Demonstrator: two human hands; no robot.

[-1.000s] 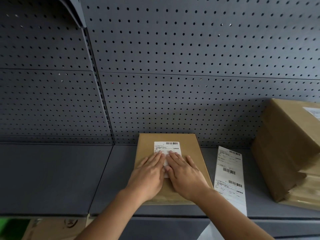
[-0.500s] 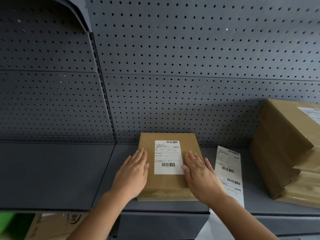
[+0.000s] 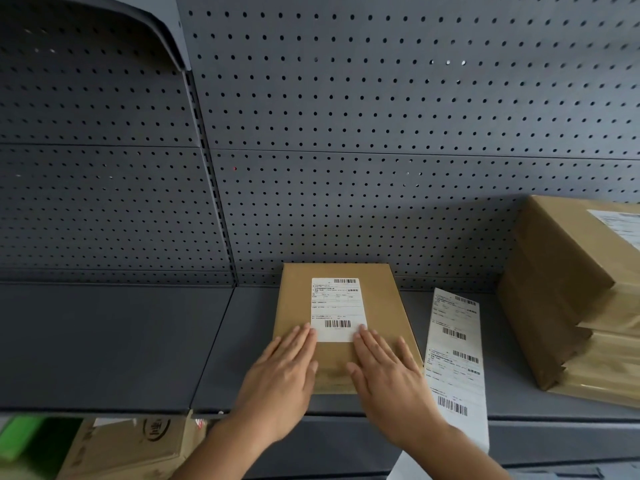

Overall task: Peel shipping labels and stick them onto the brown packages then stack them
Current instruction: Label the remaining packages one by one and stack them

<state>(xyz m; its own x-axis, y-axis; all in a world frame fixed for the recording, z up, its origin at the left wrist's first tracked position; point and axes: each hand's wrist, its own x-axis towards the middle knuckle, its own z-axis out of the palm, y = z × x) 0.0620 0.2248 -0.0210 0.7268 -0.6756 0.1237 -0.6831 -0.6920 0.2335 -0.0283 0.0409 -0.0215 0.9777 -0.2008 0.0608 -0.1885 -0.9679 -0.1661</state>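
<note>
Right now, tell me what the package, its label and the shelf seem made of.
Package: brown kraft paper or card, matte, wrinkled near edge.
Label: white matte paper, printed barcodes.
Shelf: probably painted metal, smooth grey, thin front lip.
</note>
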